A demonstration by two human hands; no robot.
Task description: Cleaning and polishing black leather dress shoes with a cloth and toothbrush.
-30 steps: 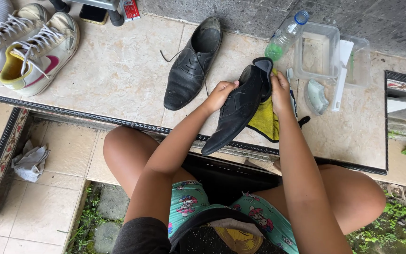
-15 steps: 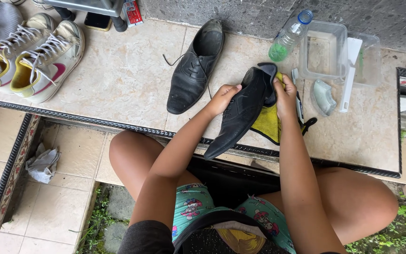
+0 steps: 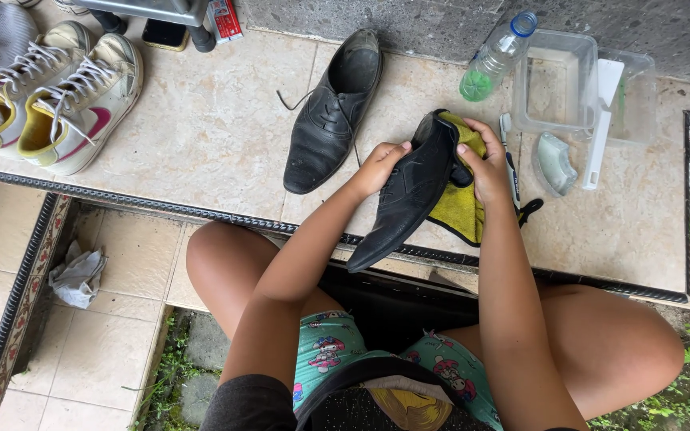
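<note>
Raised slightly, black shoe [image 3: 409, 191] stays gripped by left hand [image 3: 378, 168]; right hand [image 3: 485, 164] pinches yellow cloth [image 3: 461, 211].

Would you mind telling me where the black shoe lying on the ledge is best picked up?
Probably at the heel end of the black shoe: it lies upright with its open collar facing up and nothing crowding it, so coming from above, fingers can hook inside and the thumb press the back. The tapered toe, pointing toward the ledge edge, offers less purchase.
</note>
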